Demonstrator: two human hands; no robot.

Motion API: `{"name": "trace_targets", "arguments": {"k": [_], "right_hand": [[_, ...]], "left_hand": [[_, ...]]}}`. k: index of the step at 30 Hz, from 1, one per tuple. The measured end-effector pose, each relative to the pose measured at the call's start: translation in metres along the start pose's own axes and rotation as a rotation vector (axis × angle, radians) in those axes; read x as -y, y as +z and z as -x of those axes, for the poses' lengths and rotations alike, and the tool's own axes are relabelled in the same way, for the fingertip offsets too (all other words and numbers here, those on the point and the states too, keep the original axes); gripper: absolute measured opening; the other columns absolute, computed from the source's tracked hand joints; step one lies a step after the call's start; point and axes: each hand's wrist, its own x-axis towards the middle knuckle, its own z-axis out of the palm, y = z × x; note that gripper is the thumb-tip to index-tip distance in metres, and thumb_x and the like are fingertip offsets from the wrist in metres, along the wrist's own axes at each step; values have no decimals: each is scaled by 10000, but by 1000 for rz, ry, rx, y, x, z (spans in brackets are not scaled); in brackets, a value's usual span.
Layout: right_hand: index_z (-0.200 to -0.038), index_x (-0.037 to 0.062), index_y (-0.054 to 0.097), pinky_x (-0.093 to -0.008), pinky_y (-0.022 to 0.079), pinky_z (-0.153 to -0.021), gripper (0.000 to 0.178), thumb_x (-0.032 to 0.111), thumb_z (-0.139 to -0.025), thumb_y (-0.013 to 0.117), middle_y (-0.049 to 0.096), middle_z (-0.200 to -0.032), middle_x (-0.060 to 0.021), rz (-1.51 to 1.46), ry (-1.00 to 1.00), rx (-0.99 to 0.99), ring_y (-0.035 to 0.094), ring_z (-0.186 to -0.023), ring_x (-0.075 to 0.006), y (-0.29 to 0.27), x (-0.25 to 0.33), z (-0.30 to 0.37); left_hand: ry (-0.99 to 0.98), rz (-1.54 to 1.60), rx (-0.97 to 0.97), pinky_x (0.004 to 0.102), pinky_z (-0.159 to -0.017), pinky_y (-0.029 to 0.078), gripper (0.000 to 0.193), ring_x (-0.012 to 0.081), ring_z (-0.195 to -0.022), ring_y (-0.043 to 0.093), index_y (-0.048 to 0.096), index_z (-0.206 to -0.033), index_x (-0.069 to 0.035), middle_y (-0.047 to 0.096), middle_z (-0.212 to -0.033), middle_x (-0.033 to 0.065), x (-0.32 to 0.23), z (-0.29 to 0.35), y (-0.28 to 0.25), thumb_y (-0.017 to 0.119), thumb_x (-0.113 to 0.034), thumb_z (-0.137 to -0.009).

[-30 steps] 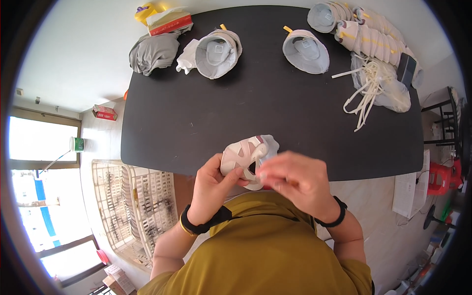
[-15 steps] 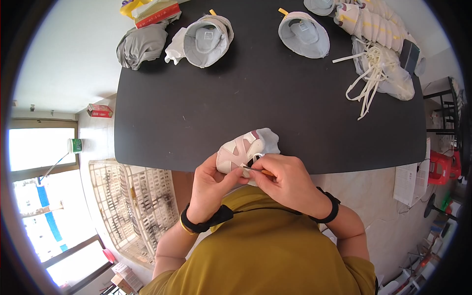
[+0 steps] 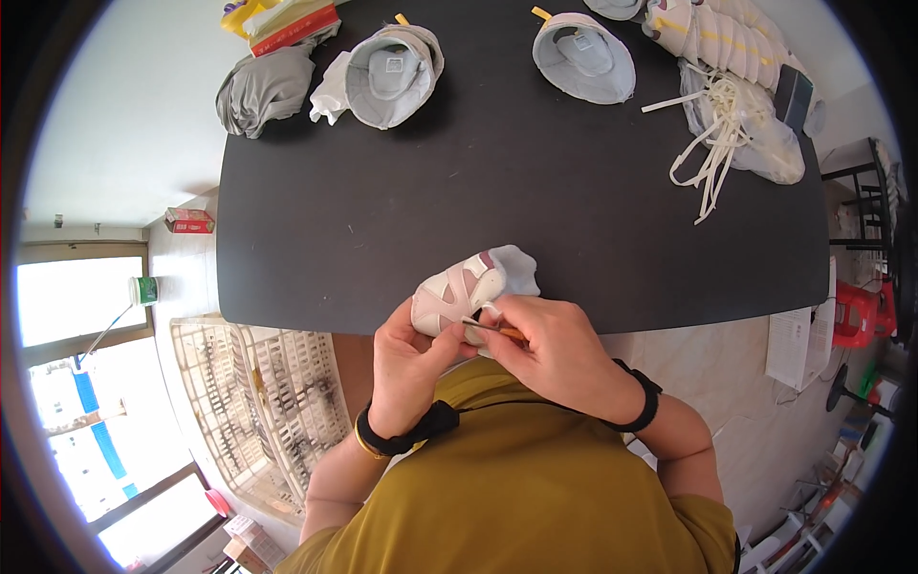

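Observation:
A white and pale pink shoe upper [image 3: 449, 292] with a grey lining hangs over the table's near edge, close to my body. My left hand [image 3: 411, 356] grips its lower left side, thumb and fingers closed on the material. In my right hand [image 3: 550, 344] is a thin tool [image 3: 513, 332] with an orange-brown handle, held in a pinch. Its slim dark shaft points left, reaching my left thumb at the upper's opening. A bit of white lace [image 3: 491, 308] shows by my right fingers. The tool's tip is too small to make out.
On the dark table [image 3: 382, 201], two more shoe uppers, one left [image 3: 394, 77] and one right [image 3: 583, 57], stand at the far side. White laces [image 3: 717, 124] lie on a plastic bag, near stacked uppers [image 3: 712, 43] and a phone [image 3: 794, 99]. A plastic crate [image 3: 258, 402] stands at lower left.
The view has shifted slightly, so the table items appear a little farther up and left. Both hands keep their hold on the upper and tool, with only slight finger movement.

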Motion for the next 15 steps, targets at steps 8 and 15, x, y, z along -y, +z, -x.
{"name": "trace_targets", "arguments": {"k": [8, 15], "right_hand": [[-914, 59, 615, -357, 456, -475, 53, 96, -891, 646, 616, -693, -54, 197, -205, -86, 617, -580, -244, -9, 10, 17], [-894, 59, 630, -359, 429, -421, 94, 146, -929, 624, 612, -634, -68, 204, -123, -74, 589, -497, -259, -1, -3, 13]], "left_hand": [[59, 9, -92, 248, -734, 573, 259, 123, -842, 674, 593, -1161, 56, 701, -998, 92, 2, 2, 1, 619, 25, -905], [136, -111, -68, 278, -794, 597, 307, 142, -952, 664, 570, -1204, 66, 678, -1073, 96, 4, 5, 5, 606, 42, -900]]}}
